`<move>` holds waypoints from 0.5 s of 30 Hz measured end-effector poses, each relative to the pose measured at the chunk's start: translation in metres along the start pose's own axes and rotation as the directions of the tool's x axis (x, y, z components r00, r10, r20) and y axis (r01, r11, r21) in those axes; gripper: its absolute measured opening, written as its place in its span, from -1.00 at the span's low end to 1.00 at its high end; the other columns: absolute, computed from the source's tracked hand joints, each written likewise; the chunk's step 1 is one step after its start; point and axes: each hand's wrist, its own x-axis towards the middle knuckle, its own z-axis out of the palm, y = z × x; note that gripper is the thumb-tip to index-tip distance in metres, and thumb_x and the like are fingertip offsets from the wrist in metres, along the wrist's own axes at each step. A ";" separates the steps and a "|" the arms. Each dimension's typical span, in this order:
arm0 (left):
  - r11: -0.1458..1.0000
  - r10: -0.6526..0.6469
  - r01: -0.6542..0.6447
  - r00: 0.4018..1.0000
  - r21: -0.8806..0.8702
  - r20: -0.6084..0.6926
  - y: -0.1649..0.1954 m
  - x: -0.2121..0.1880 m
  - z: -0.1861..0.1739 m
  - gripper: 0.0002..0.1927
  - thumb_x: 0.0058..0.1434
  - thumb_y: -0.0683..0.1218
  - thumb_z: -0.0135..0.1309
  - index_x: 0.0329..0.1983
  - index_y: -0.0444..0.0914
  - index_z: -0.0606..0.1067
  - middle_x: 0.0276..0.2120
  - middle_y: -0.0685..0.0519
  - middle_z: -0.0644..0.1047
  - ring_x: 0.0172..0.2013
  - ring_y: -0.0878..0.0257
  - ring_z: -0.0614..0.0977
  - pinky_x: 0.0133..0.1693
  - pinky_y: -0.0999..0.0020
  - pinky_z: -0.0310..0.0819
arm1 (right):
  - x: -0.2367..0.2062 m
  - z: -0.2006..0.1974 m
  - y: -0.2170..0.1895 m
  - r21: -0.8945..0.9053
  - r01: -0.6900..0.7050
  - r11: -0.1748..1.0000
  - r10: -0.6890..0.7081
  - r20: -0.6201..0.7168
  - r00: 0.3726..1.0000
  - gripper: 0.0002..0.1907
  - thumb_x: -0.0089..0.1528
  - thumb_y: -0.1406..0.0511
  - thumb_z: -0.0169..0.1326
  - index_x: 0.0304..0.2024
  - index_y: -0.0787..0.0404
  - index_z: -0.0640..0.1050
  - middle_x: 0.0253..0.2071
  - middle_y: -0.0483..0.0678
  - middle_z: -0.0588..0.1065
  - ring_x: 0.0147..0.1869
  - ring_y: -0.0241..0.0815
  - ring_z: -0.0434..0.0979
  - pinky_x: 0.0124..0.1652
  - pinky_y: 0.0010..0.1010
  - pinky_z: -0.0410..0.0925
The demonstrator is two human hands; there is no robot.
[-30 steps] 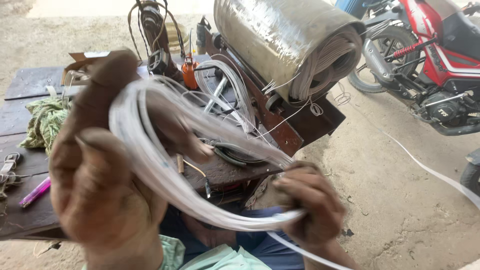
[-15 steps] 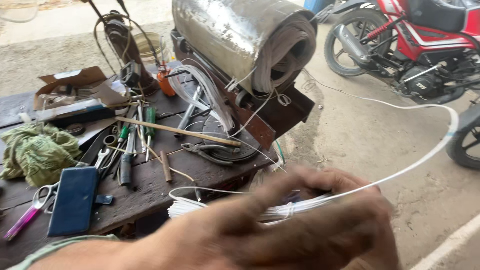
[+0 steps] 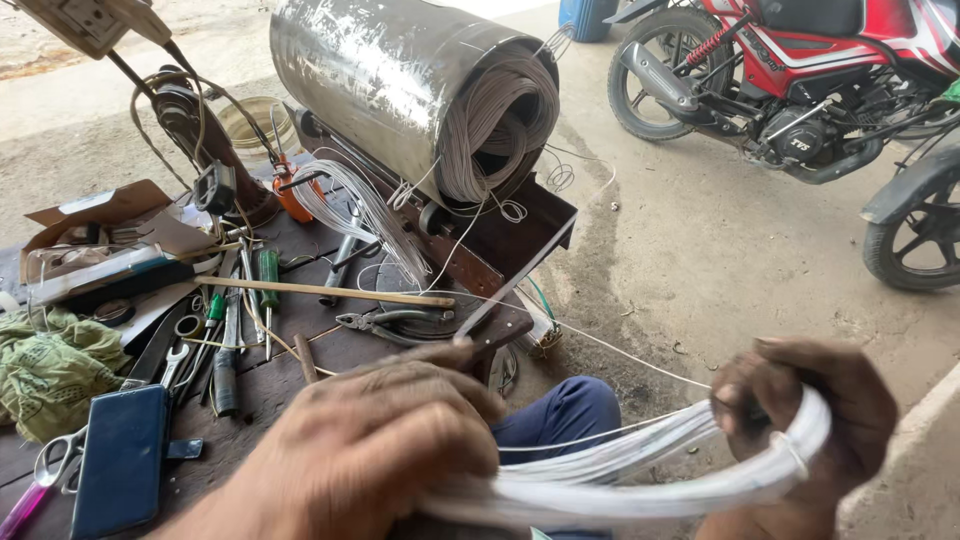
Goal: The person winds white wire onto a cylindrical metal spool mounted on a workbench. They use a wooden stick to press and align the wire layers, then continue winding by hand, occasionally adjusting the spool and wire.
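**A:** Head view, what's the person holding?

**B:** A bundle of white wire (image 3: 640, 480), loads of thin strands gathered into one long skein. Left hand (image 3: 370, 455) is wrapped shut around one end, down low in the middle of the shot. Right hand (image 3: 800, 430) is closed on the other end, where the strands loop around the fingers.

**A:** Which way does it run?

**B:** Long axis goes pretty much left to right between the two hands, rising slightly toward the right. It sags a little in the middle, above the blue trouser knee (image 3: 560, 415). One thin strand (image 3: 620, 350) trails back toward the workbench (image 3: 330, 350).

**A:** And the bench?

**B:** Cluttered. A big metal drum (image 3: 390, 80) lies on its side, its open end facing the camera and packed with coiled wire. Pliers (image 3: 385, 322), a wooden stick (image 3: 320, 291), a green screwdriver (image 3: 268, 268), scissors (image 3: 50, 460) and a dark phone (image 3: 120, 455) sit on the boards. Green cloth (image 3: 50, 365) at the far left edge. A red motorbike (image 3: 800, 80) is parked on the dirt to the right, well apart from the hands.
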 end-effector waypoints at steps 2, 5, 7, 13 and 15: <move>0.928 -0.178 0.171 0.984 -0.332 0.009 -0.014 -0.010 0.013 -0.80 0.29 -0.03 0.22 -0.22 -0.20 0.46 -0.39 0.05 0.64 -0.28 0.27 0.74 -0.17 0.24 0.57 | 0.006 -0.016 0.016 0.155 -0.131 0.979 0.103 0.175 0.979 -0.73 0.28 0.39 0.24 -0.01 0.43 0.58 -0.46 0.02 0.57 -0.46 -0.24 0.62 -0.40 -0.29 0.53; 0.751 -0.360 0.303 0.933 -0.587 0.021 -0.030 -0.028 0.014 -0.77 0.30 -0.05 0.27 -0.19 -0.26 0.49 -0.47 0.08 0.58 -0.45 0.36 0.63 -0.43 0.43 0.49 | 0.018 -0.013 0.015 0.056 -0.187 0.981 0.142 0.453 0.880 -0.62 0.29 0.29 0.30 0.03 0.46 0.59 -0.32 0.15 0.64 -0.25 -0.14 0.71 -0.24 -0.27 0.59; 0.631 -0.462 0.348 0.887 -0.693 0.025 -0.037 -0.034 0.011 -0.77 0.30 -0.08 0.27 -0.15 -0.32 0.52 -0.50 0.10 0.53 -0.51 0.39 0.53 -0.49 0.46 0.37 | 0.028 0.006 0.004 0.031 -0.117 0.993 0.080 0.556 0.827 -0.51 0.30 0.18 0.29 0.09 0.45 0.55 -0.16 0.21 0.63 -0.08 -0.08 0.69 -0.09 -0.26 0.56; 0.672 -0.499 0.304 0.860 -0.675 -0.109 -0.059 -0.030 0.005 -0.76 0.36 -0.07 0.19 -0.09 -0.36 0.53 -0.36 0.12 0.47 -0.40 0.43 0.40 -0.39 0.52 0.29 | 0.074 0.051 -0.010 0.145 0.022 0.989 -0.107 0.610 0.785 -0.37 0.27 0.10 0.28 0.20 0.40 0.45 0.09 0.19 0.55 0.20 -0.03 0.63 0.17 -0.17 0.53; 0.680 -0.541 0.353 0.834 -0.643 -0.114 -0.067 -0.030 0.002 -0.77 0.36 -0.06 0.17 -0.12 -0.35 0.55 -0.41 0.11 0.49 -0.41 0.44 0.40 -0.40 0.53 0.28 | 0.072 0.051 -0.009 -0.052 0.061 0.997 -0.015 0.628 0.778 -0.45 0.23 0.15 0.30 0.11 0.39 0.52 0.01 0.18 0.59 0.13 -0.08 0.67 0.12 -0.24 0.56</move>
